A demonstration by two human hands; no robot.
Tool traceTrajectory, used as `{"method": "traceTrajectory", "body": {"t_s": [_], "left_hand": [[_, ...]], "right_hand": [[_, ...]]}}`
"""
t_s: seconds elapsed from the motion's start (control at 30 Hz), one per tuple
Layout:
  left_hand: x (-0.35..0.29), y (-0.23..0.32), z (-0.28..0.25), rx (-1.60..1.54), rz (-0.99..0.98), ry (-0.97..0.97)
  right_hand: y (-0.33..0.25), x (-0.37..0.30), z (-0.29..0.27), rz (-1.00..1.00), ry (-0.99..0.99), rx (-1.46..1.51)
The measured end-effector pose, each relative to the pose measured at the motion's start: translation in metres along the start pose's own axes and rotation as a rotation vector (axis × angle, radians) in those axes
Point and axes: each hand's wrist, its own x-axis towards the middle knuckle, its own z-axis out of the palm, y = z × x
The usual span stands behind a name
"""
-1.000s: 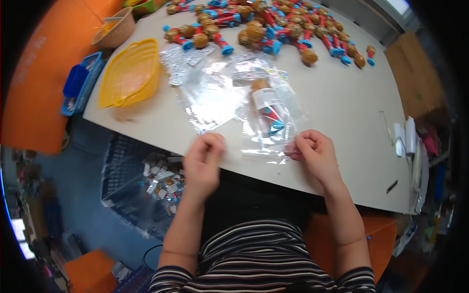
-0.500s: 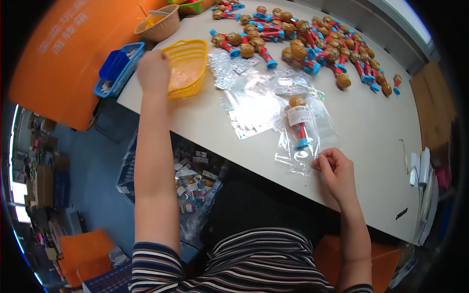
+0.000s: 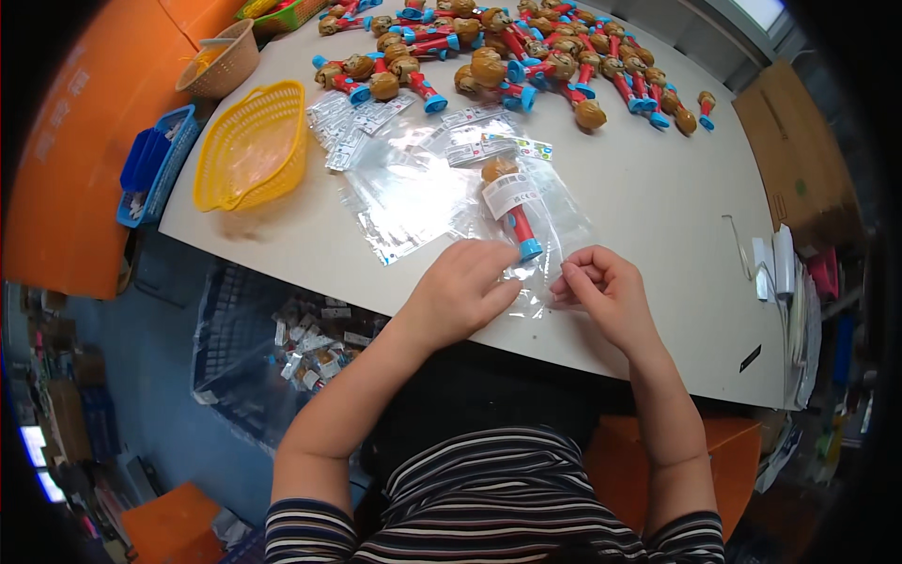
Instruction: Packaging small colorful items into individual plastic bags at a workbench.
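Observation:
In front of me on the table a clear plastic bag (image 3: 554, 211) holds a small figure (image 3: 520, 226) with a brown round head, red stem and blue base. A white label crosses the figure's upper part. My right hand (image 3: 606, 291) is closed, thumb and forefinger pinching the bag's near right edge. At the near left side, my left hand (image 3: 462, 289) has its fingers curved over the bag by the blue base, its thumb below them; the fingertips are partly hidden. Flat clear bags (image 3: 409, 202) lie fanned just beyond my left hand.
Many loose figures (image 3: 564, 66) spread across the far table. On the left stand a yellow basket (image 3: 297, 141), a tan basket (image 3: 230, 70) and a blue basket (image 3: 178, 160) with white pieces. Below the table's edge, a lined blue crate (image 3: 211, 324) holds bagged figures. A cardboard box (image 3: 813, 150) stands right.
My left hand has come from beside the yellow basket to the bagged figure. My right hand stays at the bag's near edge. The whole view has shifted toward the right.

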Motion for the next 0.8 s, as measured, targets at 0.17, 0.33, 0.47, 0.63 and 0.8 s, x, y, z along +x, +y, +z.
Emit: {"method": "traceTrajectory", "body": {"t_s": [0.17, 0.33, 0.47, 0.63, 0.8], "left_hand": [[-0.019, 0.002, 0.002, -0.023, -0.081, -0.101], [-0.015, 0.014, -0.001, -0.028, -0.146, -0.074], [0.003, 0.012, 0.007, 0.02, -0.014, -0.066], [-0.005, 0.009, 0.011, -0.008, -0.052, -0.066], [-0.016, 0.015, 0.005, -0.149, -0.327, -0.009]], "right_hand": [[0.011, 0.0, -0.01, -0.007, 0.034, -0.079], [0.01, -0.001, -0.009, 0.022, 0.01, -0.029], [0.006, 0.003, -0.01, 0.058, -0.032, 0.08], [0.007, 0.002, -0.012, 0.055, -0.021, 0.056], [0.011, -0.003, -0.016, 0.092, -0.028, -0.004]]}}
